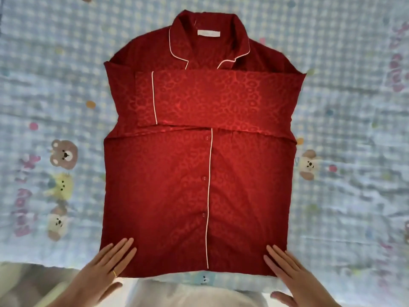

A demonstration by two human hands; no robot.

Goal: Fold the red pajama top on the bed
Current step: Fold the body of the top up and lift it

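Note:
The red pajama top [177, 185] lies face up on the bed, collar at the far end, with white piping down the button placket. Both sleeves are folded across the chest, the upper one ending in a white-piped cuff on the left. My left hand [104, 269] rests flat on the hem's near left corner, fingers straight and together, a ring on one finger. My right hand [287, 273] lies flat on the near right corner of the hem, thumb off the cloth. Neither hand grips the fabric.
The bed sheet [354, 129] is pale blue gingham with printed bears and dots, spreading wide on both sides of the top. The bed's near edge runs just below the hem, with pale fabric [188, 293] below it.

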